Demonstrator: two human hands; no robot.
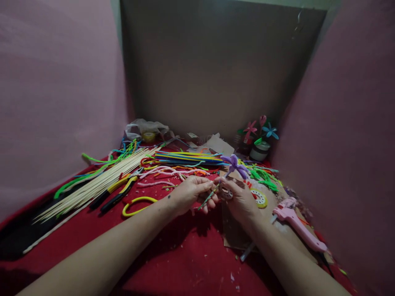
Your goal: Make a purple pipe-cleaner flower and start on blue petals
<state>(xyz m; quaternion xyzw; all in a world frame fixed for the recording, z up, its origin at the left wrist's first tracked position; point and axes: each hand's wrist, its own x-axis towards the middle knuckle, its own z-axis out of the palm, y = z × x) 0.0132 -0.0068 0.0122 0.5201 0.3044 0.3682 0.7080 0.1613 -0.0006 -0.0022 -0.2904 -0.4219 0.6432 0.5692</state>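
Observation:
A purple pipe-cleaner flower [234, 164] with a thin stem is held up between my two hands, blossom toward the back. My right hand [242, 201] is closed around the upper stem just below the petals. At the lower part of the stem, where green [210, 199] shows, the fingers of my left hand [197, 192] are closed in a pinch. A pale tape ring [226, 192] sits at my right fingers; whether it is held cannot be made out. Beside that hand lies a yellow tape roll [259, 198].
Bamboo sticks [101, 181], yellow-black pliers [119, 193] and yellow-handled scissors [138, 205] lie left on the red cloth [182, 263]. Coloured pipe cleaners [188, 158] spread behind. A pink glue gun [299, 224] rests right, near cardboard [234, 236]; finished flowers stand in a jar [259, 151].

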